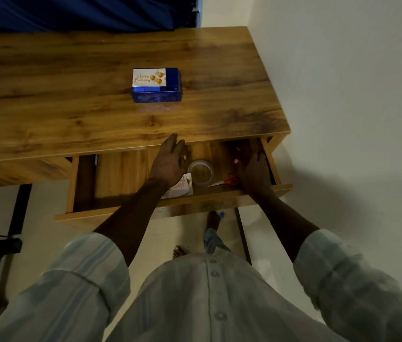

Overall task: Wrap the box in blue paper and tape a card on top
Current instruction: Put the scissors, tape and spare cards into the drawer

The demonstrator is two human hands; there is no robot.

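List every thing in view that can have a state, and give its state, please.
box: wrapped in blue paper, on the desk
card: lying on top of the box
drawer: pulled open
tape roll: lying flat in the drawer
scissors: in the drawer, partly hidden
left hand: open, over the drawer
right hand: inside the drawer, grip unclear

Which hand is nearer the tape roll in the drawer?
Left. The left hand hovers right beside the tape roll, just to its left. The right hand is farther off, at the drawer's right end over the scissors.
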